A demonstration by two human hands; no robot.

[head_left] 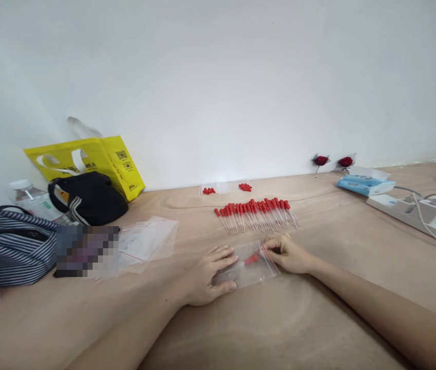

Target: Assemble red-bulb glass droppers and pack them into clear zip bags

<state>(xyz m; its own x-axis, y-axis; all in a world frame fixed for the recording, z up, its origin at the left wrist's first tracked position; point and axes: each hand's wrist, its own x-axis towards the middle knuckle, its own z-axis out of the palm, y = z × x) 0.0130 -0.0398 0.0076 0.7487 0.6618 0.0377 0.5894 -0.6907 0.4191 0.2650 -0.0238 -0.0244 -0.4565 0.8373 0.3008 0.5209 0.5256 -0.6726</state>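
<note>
A clear zip bag (237, 280) with a red-lined closure lies flat on the table before me. Inside it shows one red-topped dropper (251, 259). My left hand (212, 275) rests on the bag's left end, palm down with the fingers spread. At the opposite end, my right hand (283, 252) has its fingers curled and pinched at the upper corner of the red-lined closure. Just beyond the hands lies a row of several red-topped droppers (256, 208) with thin clear stems. Farther back are two small heaps of red rubber bulbs (245, 187), one partly on clear plastic.
Flat clear bags (148, 239) are spread at left. Beyond them stand a striped pouch (13, 246), a black cap (92, 198), a plastic bottle (33, 198) and a yellow bag (121, 169). At right are a blue tissue pack (364, 184), a corded power strip (414, 216) and artificial roses (345, 162).
</note>
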